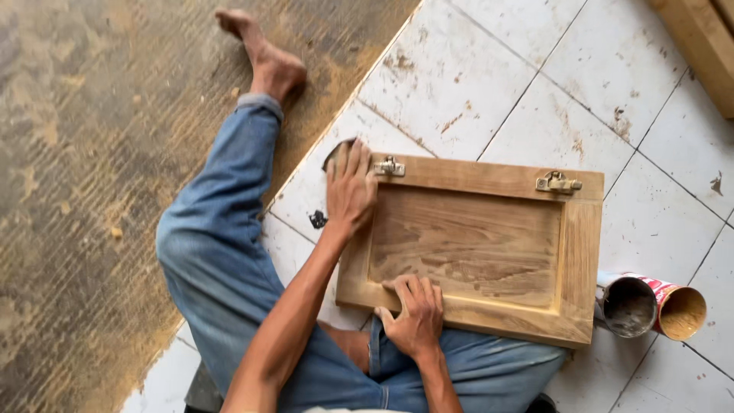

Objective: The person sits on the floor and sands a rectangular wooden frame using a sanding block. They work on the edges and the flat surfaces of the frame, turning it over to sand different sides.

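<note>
Resting flat: left hand (349, 187), right hand (415, 313) | wooden cabinet door (474, 248), recessed panel, two metal hinges (557, 183)

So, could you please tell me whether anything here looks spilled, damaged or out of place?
Nothing is damaged on the wooden cabinet door under both hands. A can lies tipped on its side beside the door's right edge, and sawdust is smeared over the white floor tiles.

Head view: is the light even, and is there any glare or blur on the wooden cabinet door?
Head view: soft, even daylight; the rectangular wooden cabinet door is sharp with readable grain and no glare; the left hand and right hand cast only faint shadows; the white tiled floor is bright, not washed out.
</note>
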